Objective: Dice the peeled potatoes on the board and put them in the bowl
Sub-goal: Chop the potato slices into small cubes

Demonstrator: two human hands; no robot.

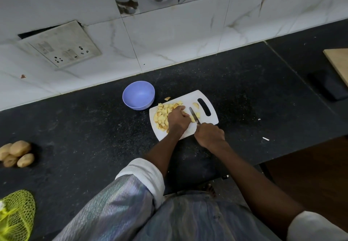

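Note:
A white cutting board [205, 121] lies on the dark counter with a pile of diced potato pieces [162, 115] on its left half. My left hand [178, 119] sits with curled fingers on the potato at the middle of the board; what it holds is hidden beneath it. My right hand [210, 134] grips a knife [194, 115] whose blade points away from me, right of the left hand. Loose potato pieces [195, 105] lie near the board's handle slot. The blue bowl [138, 95] stands empty just beyond the board's left corner.
Several unpeeled potatoes [16, 153] lie at the counter's left edge, a yellow net bag [16, 216] below them. One potato piece [167, 98] lies off the board by the bowl. A wooden board [338, 62] and a dark object [329, 87] sit at the far right. The tiled wall runs behind.

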